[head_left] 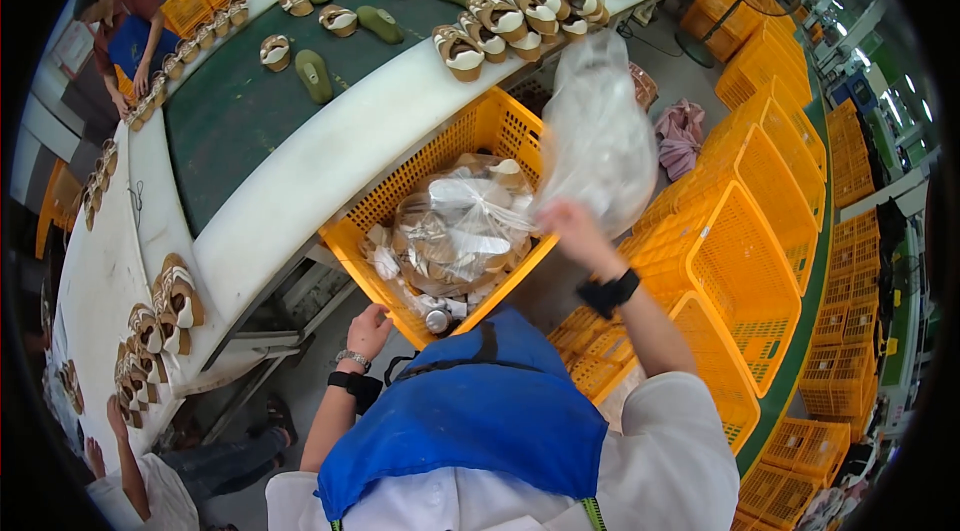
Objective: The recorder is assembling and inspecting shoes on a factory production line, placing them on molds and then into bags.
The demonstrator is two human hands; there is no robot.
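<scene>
In front of me a yellow plastic crate (365,276) holds a clear plastic bag of shoes (465,221), with crumpled white pieces and a small round metallic object (437,320) at its near corner. My right hand (572,227) is slightly blurred and closed on the lower end of a large translucent plastic bag (600,131), which billows out beyond the crate's right side. My left hand (369,331) is at the crate's near left rim, its fingers curled against the edge.
Beige-and-white shoes (540,6) cluster on the white ledge (330,146); others stand among green shoe lasts (313,76) on the dark green belt (235,111). Stacked yellow crates (745,281) line my right. A pink cloth (680,136) lies beyond. Co-workers (130,21) work at left.
</scene>
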